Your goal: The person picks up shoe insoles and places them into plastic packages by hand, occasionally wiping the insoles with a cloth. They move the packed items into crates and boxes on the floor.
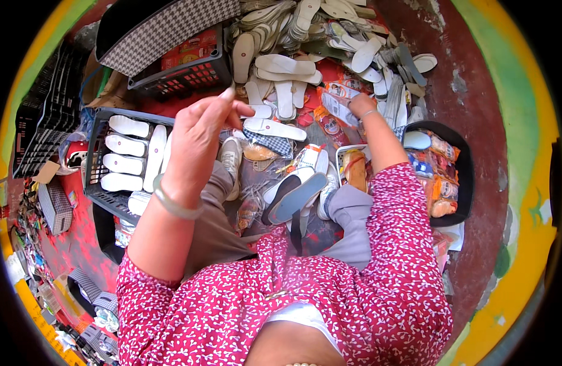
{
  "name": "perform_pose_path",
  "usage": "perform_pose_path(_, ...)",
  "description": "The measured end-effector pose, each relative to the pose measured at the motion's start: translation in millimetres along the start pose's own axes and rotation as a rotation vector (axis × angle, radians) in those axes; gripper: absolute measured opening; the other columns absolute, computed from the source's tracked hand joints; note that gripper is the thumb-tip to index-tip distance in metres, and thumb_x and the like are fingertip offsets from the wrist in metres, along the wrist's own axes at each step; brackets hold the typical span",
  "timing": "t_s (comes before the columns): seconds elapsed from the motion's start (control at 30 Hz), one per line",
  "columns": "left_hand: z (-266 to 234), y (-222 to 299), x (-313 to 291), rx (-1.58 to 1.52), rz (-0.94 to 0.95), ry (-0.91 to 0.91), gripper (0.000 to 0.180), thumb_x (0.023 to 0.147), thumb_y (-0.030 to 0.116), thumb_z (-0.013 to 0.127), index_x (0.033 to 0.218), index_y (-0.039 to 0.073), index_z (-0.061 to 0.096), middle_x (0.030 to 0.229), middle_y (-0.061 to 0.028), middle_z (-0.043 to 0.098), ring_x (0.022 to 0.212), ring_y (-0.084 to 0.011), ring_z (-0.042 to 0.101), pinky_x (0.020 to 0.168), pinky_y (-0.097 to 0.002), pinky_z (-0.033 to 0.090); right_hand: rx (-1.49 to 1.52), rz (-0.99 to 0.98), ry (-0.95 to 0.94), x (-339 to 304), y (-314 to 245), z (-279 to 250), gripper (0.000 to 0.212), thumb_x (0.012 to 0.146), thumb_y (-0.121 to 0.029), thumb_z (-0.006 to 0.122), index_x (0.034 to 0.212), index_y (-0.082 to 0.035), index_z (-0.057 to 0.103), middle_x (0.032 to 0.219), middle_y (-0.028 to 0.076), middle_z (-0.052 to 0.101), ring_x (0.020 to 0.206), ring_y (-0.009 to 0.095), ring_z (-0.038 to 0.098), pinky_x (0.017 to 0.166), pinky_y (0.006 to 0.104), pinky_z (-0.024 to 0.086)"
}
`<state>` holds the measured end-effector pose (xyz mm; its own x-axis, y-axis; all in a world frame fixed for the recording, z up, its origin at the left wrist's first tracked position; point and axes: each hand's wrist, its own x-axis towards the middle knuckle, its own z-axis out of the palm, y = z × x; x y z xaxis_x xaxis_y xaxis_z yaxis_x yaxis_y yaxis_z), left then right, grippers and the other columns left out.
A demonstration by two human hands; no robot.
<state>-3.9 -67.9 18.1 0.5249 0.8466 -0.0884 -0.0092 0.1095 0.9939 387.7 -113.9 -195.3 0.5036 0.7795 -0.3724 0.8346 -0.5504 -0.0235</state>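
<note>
My left hand (pixel 198 131), a bangle on its wrist, is raised over the right side of a black plastic crate (pixel 98 143). Its fingers are bent together; whatever may be between them is hidden. White insoles (pixel 127 145) lie in rows inside that crate. Farther right, my right hand (pixel 362 105) grips a clear and orange plastic packet (pixel 338 108) above more orange packets. Below my hands, between my knees, lie a blue-grey insole (pixel 299 196) and several others. A white insole (pixel 275 129) rests on a checked piece near my left shoe (pixel 230 163).
A large heap of loose insoles (pixel 287 64) covers the floor ahead. At the right stands a black bin (pixel 465 183) of orange packets. Another black crate (pixel 201 76) with a checked box leaning over it is at the back left. A small white basket (pixel 341 160) is near my right knee.
</note>
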Motion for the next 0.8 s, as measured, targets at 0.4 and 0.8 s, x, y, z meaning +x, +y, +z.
perform_pose_path(0.4,8,-34,6,-0.369,-0.252,0.007,0.046,0.09,0.037,0.052,0.117,0.0,0.05,0.116,-0.0115,0.054,0.103,-0.0182,0.053,0.086,-0.0302,0.042,1.217,-0.414,0.023,-206,-69,-186,0.024,0.08,-0.013,0.062,0.098,0.003,0.065,0.075,0.008,0.064,0.07,0.011,0.06,0.063,0.0225,0.048)
perform_pose_path(0.8,2,17,0,-1.114,-0.022,-0.381,0.048,0.088,0.024,0.046,0.127,-0.004,0.039,0.122,-0.0189,0.051,0.111,-0.0334,0.05,0.096,-0.0447,0.041,1.928,-0.352,-0.479,-262,-150,-130,0.027,0.086,-0.017,0.057,0.105,0.003,0.058,0.088,0.011,0.064,0.071,0.017,0.064,0.052,0.0234,0.052)
